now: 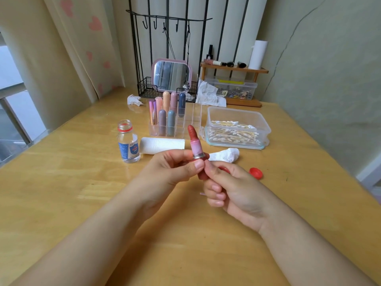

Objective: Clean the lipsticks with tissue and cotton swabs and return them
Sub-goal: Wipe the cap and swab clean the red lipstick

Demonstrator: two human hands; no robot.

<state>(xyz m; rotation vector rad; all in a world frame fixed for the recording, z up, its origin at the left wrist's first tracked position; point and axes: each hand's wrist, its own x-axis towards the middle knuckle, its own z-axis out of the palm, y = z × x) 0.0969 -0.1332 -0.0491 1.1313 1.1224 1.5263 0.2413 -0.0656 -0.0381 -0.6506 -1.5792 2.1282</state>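
Observation:
An uncapped red lipstick (pixel 195 144) with a pink inner tube and a silver ring stands upright between my hands above the table's middle. My left hand (pixel 175 168) pinches it at the silver ring with thumb and fingers. My right hand (pixel 228 188) grips its red base from below, fingers curled; a thin pink-tipped stick pokes out at the fingers' left. A clear organizer (pixel 165 129) behind holds several capped lipsticks. A tissue roll (pixel 162 145) lies behind my left hand, a crumpled tissue (pixel 226 154) behind my right. A clear box of cotton swabs (pixel 235 131) stands at right.
An open small bottle (pixel 128 142) stands left of the tissue roll; its red cap (pixel 255 173) lies right of my right hand. A mirror (pixel 172 75), wire rack, crumpled tissues (pixel 135 100) and a wooden shelf (pixel 233 69) line the table's far edge.

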